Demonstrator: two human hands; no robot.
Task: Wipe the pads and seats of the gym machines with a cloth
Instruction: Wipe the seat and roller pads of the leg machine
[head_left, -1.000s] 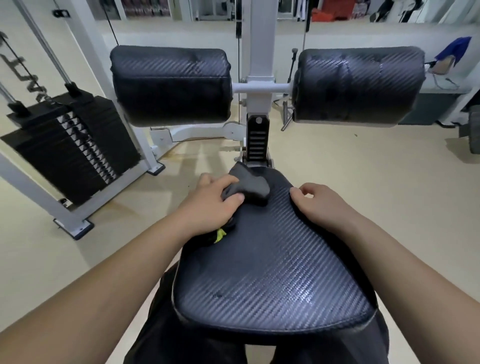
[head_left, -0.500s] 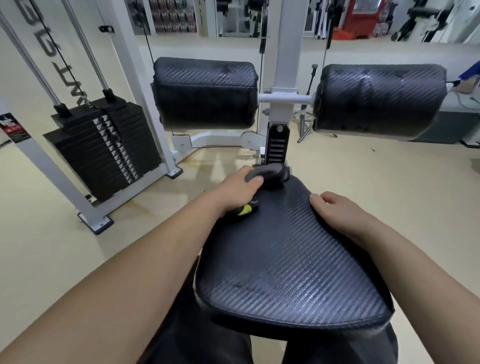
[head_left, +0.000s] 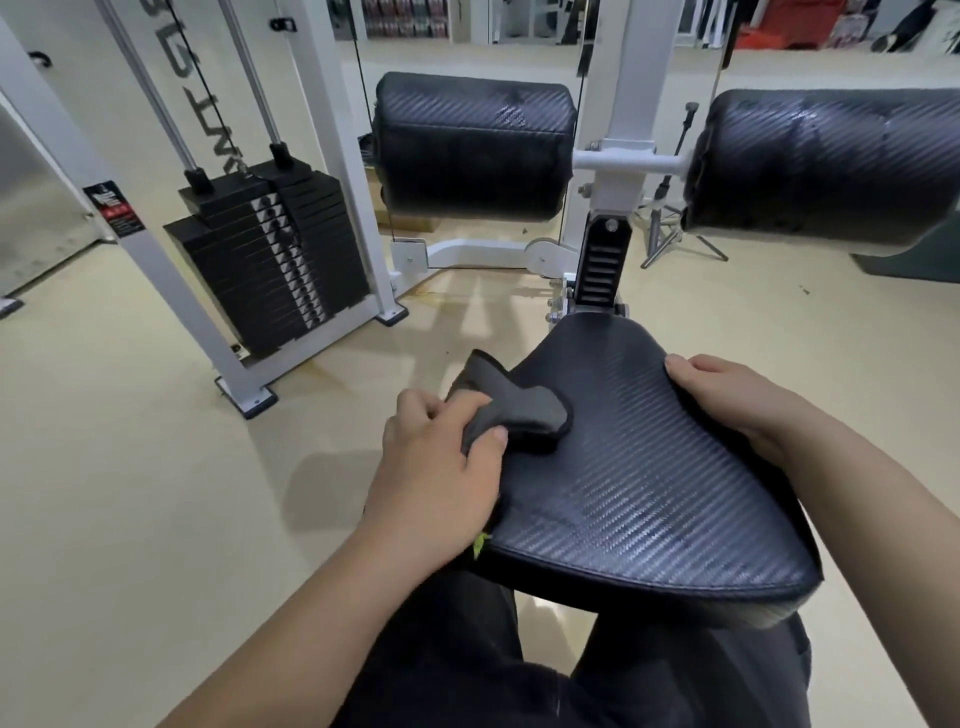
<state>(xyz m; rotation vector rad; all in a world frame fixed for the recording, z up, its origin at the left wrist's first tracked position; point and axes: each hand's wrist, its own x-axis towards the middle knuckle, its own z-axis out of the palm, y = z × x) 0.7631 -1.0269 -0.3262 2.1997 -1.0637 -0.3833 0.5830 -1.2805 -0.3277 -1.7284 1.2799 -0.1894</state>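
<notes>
A black seat (head_left: 639, 493) with a woven texture fills the middle of the view. My left hand (head_left: 441, 467) grips a dark grey cloth (head_left: 514, 413) and holds it on the seat's left edge. My right hand (head_left: 727, 395) grips the seat's right edge, fingers curled over the rim. Two black roller pads hang beyond the seat, the left pad (head_left: 472, 148) and the right pad (head_left: 826, 166), on a white frame (head_left: 628, 119).
A black weight stack (head_left: 270, 254) in a white frame stands on the beige floor to the left. A tripod (head_left: 670, 228) stands behind the machine. My dark trousers (head_left: 467, 654) show under the seat.
My left hand has drawn the cloth back from the seat's far tip toward me along the left edge. My right hand has stayed on the right edge.
</notes>
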